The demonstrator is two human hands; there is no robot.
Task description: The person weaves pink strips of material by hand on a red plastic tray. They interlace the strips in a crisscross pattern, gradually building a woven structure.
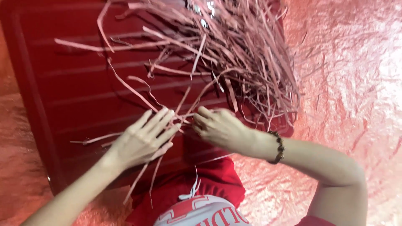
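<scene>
- A ridged tray [75, 83] lies on a crinkled sheet [356, 83], taking up the left and middle.
- A heap of paper strips [247, 54] sits on the tray's far right part, loose strands trailing left and near.
- The left hand [142, 140] and right hand [220, 127] meet side by side at the tray's near edge, among trailing strands.
- A beaded bracelet [278, 147] sits on the right wrist.

head view, close, looking down; single camera
</scene>
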